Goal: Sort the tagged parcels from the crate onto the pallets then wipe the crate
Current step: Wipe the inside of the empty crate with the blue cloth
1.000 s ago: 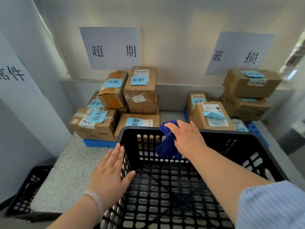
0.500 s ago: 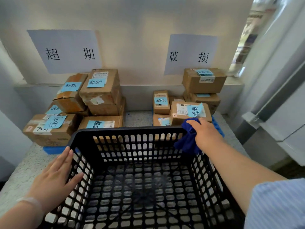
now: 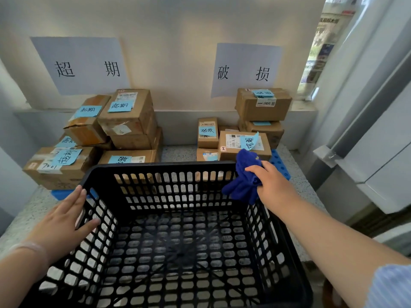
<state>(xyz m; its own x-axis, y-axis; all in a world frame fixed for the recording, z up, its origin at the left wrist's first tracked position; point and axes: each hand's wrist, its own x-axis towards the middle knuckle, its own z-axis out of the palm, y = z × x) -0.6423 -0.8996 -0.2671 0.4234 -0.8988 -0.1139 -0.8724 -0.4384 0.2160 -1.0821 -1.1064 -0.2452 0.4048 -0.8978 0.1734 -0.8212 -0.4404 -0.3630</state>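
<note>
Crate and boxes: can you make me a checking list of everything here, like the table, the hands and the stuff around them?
Surface: speckled counter, carrying the pallets and the crate.
Job's things: black crate, nothing inside; blue cloth at its far right corner; tagged left parcels stacked on the left pallet, right parcels on the right pallet.
Clutter: nothing seen.
Grippers: left hand flat on the crate's left wall; right hand grips the cloth.
Cables: nothing seen.
Surroundings: left sign and right sign on the wall, one above each pile; poster at the far right.
</note>
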